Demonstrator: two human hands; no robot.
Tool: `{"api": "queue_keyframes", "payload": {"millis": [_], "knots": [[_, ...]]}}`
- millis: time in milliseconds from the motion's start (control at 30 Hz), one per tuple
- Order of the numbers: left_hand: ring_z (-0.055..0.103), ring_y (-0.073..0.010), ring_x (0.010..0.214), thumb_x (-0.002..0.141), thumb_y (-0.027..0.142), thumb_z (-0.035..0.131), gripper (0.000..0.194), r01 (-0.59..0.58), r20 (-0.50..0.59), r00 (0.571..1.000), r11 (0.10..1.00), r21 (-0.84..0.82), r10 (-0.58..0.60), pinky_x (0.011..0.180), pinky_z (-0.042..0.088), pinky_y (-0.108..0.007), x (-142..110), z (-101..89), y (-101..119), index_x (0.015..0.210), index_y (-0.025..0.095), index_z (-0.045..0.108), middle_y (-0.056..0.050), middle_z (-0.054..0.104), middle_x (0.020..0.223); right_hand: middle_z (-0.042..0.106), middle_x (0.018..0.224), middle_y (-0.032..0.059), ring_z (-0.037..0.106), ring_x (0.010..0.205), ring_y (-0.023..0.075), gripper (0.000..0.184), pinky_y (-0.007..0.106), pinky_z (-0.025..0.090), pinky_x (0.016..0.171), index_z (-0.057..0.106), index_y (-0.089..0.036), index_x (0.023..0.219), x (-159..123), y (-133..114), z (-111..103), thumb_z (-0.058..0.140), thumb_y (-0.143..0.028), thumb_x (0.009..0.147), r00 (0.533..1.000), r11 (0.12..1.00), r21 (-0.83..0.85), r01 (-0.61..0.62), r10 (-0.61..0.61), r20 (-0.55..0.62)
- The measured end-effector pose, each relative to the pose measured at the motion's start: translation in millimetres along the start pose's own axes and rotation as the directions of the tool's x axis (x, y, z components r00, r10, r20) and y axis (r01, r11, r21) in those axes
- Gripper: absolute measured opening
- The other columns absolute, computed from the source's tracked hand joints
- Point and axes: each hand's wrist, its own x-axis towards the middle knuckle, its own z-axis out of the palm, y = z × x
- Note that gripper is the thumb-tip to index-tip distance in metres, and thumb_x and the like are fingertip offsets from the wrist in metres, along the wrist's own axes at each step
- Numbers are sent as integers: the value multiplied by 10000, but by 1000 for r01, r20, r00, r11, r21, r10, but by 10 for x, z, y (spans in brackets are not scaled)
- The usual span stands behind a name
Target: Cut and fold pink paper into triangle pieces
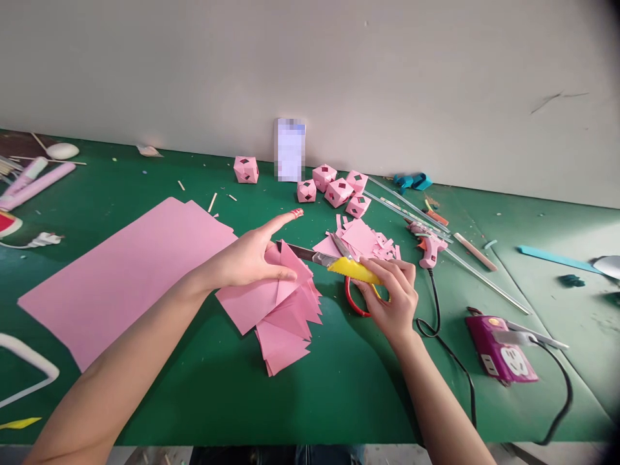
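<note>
In my right hand (394,300) is a yellow utility knife (351,268). Its dark blade points left and runs against a folded sheet of pink paper (293,268). My left hand (259,255) grips that paper, thumb on top, with the index finger stretched away and a reddish wrap on its tip. Its other fingers are largely hidden. Below lies a fanned stack of pink paper pieces (285,336), several with zigzag edges. Partly under my right hand are scissors (357,309) with a red and yellow handle, beside pink paper scraps (361,239).
Large pink sheets (130,271) lie to the left. Pink paper cubes with cut-out holes (246,170) stand near a phone (289,152) leaning on the wall. To the right are a pink glue gun (431,248), clear glue sticks (489,284) and a purple power strip (498,349) with its cord.
</note>
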Motion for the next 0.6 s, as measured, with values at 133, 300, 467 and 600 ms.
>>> {"api": "queue_keyframes", "payload": {"millis": [133,300,467,600], "knots": [[695,-296,1117,770,530,851,1081,8,18,1000,999,40,-9,895,593,-426,-4,9,23,1655,476,233,-22,294,1748,795,1038,65,631,927,265,367,411,531,818,692,-280,1269,4,-40,6,765,-210,917,1000,1000,16,12,-12,-8],[721,-317,1023,748,519,874,1039,-17,-7,1000,1000,-23,17,819,605,-424,-13,-26,30,1634,434,338,-74,616,1506,795,1015,50,675,893,265,383,432,526,813,695,-311,1263,5,-33,-12,787,-225,901,996,998,-62,24,-30,-89],[710,-338,1142,767,588,854,877,-59,1,998,997,-56,59,884,599,-426,-22,-83,6,1545,376,511,-83,664,1463,789,994,47,679,883,273,444,438,522,785,677,-327,1283,3,-28,-30,811,-203,878,989,994,-97,43,-56,-137],[586,-382,1385,799,596,834,748,-104,23,994,992,-74,105,999,572,-441,-23,-108,-21,1469,353,606,-80,574,1576,790,1001,43,680,878,272,454,441,516,792,668,-345,1306,7,-50,-43,791,-210,891,992,994,-106,34,-46,-121]]}}
